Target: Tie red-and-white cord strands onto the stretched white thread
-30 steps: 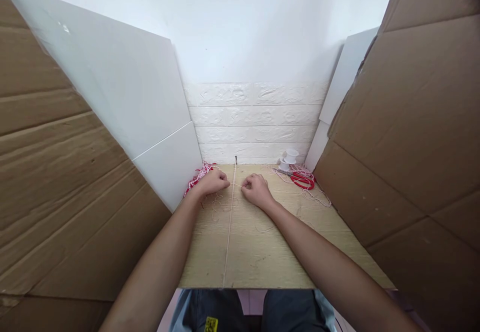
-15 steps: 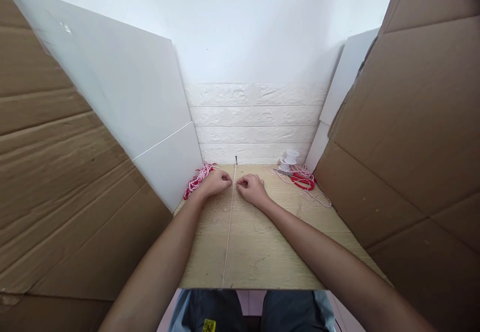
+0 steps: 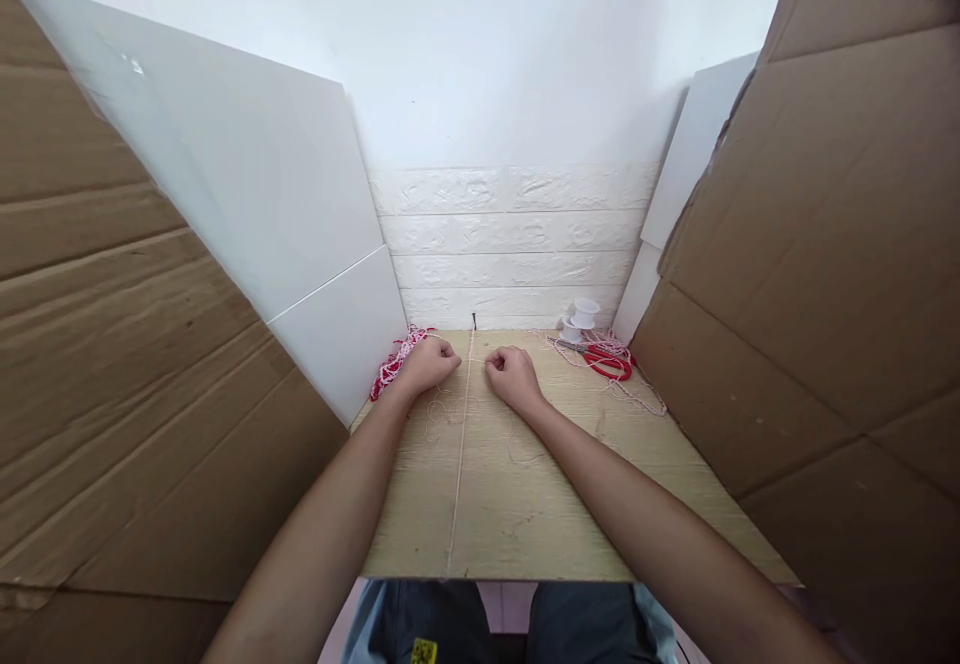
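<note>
A pale cord [image 3: 460, 454] runs taut from a dark nail [image 3: 474, 319] at the back of the board down to the front edge. On its left, my left hand [image 3: 433, 362] is closed in a pinch on a thin thread. Across the cord, my right hand [image 3: 513, 376] pinches the same thin thread [image 3: 475, 360], which stretches between my fingertips and crosses the cord near the nail. Loose loops of thin thread [image 3: 444, 412] lie on the board below my left hand.
Red and white cords [image 3: 391, 368] are heaped at the back left. Red-handled scissors [image 3: 609, 362], white spools [image 3: 585, 313] and pinkish cords [image 3: 637, 400] lie at the back right. Cardboard panels [image 3: 810, 264] flank the wooden board [image 3: 540, 534] on both sides.
My right hand has moved a little to the right, away from the cord, and more thread shows between my hands. My left hand has shifted slightly left.
</note>
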Available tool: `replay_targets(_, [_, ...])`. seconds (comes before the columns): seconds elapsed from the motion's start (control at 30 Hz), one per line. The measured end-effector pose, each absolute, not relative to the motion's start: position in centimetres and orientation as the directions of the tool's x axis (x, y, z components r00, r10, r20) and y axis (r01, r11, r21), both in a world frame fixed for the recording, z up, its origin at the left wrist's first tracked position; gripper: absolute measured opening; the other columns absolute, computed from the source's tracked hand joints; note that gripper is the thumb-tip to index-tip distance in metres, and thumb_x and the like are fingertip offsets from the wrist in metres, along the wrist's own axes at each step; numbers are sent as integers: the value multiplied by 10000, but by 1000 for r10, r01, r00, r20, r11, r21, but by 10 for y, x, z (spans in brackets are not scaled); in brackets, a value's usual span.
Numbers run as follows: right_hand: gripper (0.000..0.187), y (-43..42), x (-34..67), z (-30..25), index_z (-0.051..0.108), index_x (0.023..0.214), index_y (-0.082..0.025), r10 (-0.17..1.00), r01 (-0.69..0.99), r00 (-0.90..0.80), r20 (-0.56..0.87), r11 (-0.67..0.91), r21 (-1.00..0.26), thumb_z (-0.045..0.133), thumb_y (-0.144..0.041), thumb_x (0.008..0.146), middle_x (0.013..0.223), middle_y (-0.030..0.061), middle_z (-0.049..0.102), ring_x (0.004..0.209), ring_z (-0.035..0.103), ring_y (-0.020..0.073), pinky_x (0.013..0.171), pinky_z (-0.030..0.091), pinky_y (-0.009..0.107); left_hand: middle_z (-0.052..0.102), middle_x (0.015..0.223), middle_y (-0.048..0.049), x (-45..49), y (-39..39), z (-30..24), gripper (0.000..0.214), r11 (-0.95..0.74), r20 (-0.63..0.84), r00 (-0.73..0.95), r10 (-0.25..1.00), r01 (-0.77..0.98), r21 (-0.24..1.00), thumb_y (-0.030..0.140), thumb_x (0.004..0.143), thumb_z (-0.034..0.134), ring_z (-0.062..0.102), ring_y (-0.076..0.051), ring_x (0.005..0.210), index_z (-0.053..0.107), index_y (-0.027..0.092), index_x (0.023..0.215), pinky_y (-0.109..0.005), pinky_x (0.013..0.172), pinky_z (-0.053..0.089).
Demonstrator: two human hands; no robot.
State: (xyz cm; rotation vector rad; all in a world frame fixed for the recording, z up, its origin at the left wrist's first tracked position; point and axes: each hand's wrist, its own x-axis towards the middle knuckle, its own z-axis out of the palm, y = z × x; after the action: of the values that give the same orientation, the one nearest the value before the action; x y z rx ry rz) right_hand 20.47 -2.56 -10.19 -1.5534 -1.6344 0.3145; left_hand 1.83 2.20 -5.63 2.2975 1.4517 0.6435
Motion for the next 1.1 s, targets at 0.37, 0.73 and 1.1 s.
replay_targets(0.37, [135,-30,207,-100,659,662,-169,906,679,161,391,186,-710,543,-129,718,703,35,670,683,572,158,651,395,246,597,617,-19,14,22,-52,139,-407,209,349,914,776,482,260,686,530,515,-157,602,578,174,589,-264,551,326])
replay_targets(0.73, [192,-7,206,-86,707,714,-168,960,499,193,203,82,-863,542,-237,785,725,12,703,718,614,157,659,397,233,740,919,-61,25,21,-58,266,-442,317,317,894,745,501,269,762,527,648,-205,852,749,171,872,-281,763,477])
replay_targets(1.1, [148,2,203,-99,746,787,-154,948,531,-6,318,272,-802,610,-163,732,722,23,713,643,608,139,600,408,218,727,788,-52,33,18,-69,231,-506,310,401,862,665,549,266,746,570,633,-177,712,750,144,822,-279,676,471])
